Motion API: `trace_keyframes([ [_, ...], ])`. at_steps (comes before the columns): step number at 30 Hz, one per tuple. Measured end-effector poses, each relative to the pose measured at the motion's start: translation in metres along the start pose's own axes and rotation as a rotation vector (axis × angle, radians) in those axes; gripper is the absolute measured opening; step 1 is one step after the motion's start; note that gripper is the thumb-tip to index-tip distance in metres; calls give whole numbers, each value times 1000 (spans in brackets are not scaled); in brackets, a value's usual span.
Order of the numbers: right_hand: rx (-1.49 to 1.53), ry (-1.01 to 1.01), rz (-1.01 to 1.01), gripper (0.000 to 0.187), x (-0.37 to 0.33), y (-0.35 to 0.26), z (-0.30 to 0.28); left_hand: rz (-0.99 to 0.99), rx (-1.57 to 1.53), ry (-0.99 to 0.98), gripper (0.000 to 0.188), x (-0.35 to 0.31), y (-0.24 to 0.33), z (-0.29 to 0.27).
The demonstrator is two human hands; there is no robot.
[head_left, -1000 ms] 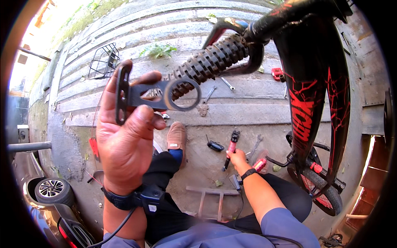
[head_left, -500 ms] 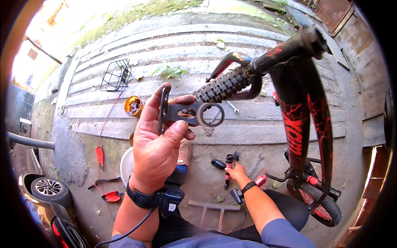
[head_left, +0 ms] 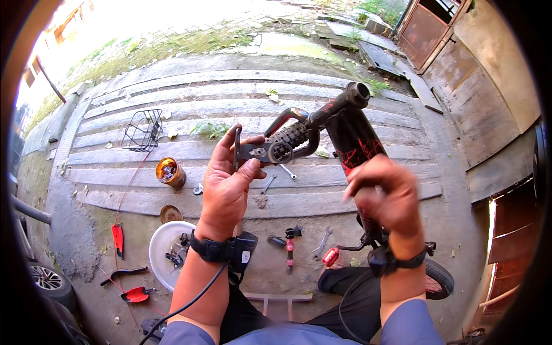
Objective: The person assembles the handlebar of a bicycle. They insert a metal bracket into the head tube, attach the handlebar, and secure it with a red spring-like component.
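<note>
My left hand (head_left: 223,187) is closed on a black metal bracket (head_left: 248,152), pinching its flat plate between thumb and fingers. One end of the bracket is bent up with holes, and its other end is a ring that points right. Behind the ring shows a knobby tyre (head_left: 294,133). My right hand (head_left: 391,195) is raised in front of the black and red bicycle frame (head_left: 352,135); its fingers look curled but motion smears them. Whether anything is in that hand cannot be made out. On the ground between my arms lies a red and black shock absorber (head_left: 290,246).
Spanners (head_left: 322,241) lie right of the shock absorber, near a red pedal (head_left: 330,257). At left stand an amber tin (head_left: 171,174) and a white bowl (head_left: 156,253) with small parts. Further out are a wire basket (head_left: 142,131) and red pieces (head_left: 118,239) on cables.
My right hand has let go of the shock absorber on the ground and risen to the bicycle frame. My left hand still holds the bracket. The view has shifted, showing more of the far ground.
</note>
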State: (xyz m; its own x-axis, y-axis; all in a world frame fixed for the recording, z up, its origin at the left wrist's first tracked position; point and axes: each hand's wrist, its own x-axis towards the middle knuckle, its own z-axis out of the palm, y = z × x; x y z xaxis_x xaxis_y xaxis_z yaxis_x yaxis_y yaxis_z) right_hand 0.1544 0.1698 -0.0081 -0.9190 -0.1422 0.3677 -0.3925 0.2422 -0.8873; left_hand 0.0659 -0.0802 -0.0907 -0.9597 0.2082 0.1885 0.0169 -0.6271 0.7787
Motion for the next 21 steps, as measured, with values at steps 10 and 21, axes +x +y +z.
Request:
trace_keyframes([
  [10, -804, 393, -147, 62, 95, -5, -39, 7, -60, -9, 60, 5, 4, 2],
  [21, -965, 211, -198, 38, 105, -6, -34, 3, -93, -7, 61, 2, 5, 3],
])
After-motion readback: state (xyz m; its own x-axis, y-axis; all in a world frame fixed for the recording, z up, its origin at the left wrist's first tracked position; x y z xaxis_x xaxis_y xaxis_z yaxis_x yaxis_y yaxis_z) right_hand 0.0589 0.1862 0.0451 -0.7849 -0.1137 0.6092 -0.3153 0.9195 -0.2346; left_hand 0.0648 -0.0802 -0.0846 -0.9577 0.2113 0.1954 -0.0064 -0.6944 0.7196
